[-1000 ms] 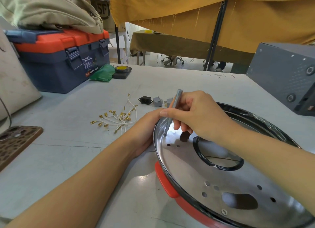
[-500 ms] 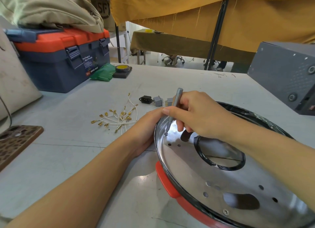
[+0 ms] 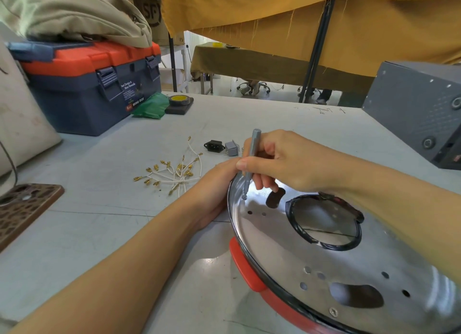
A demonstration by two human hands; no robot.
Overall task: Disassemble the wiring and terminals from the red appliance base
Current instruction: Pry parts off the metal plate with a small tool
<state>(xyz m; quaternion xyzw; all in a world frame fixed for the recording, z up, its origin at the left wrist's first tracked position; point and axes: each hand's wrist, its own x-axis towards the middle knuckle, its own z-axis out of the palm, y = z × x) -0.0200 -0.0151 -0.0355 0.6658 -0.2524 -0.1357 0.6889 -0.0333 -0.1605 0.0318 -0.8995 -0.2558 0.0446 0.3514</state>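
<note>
Fingers (image 3: 268, 181) of the right hand (image 3: 287, 161) pinch the thin screwdriver (image 3: 252, 156), its tip on a screw (image 3: 244, 197) at 10 o'clock on the red appliance base (image 3: 247, 266). Keep it straight, push down, turn slowly. Left hand (image 3: 214, 191) holds the rim steady; its fingers are hidden.

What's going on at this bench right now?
A person is taking apart a red appliance base. The right hand pinches a slim grey screwdriver with its tip on a screw in the shiny metal plate; the left hand steadies the rim. White wires with brass terminals already lie on the table.
</note>
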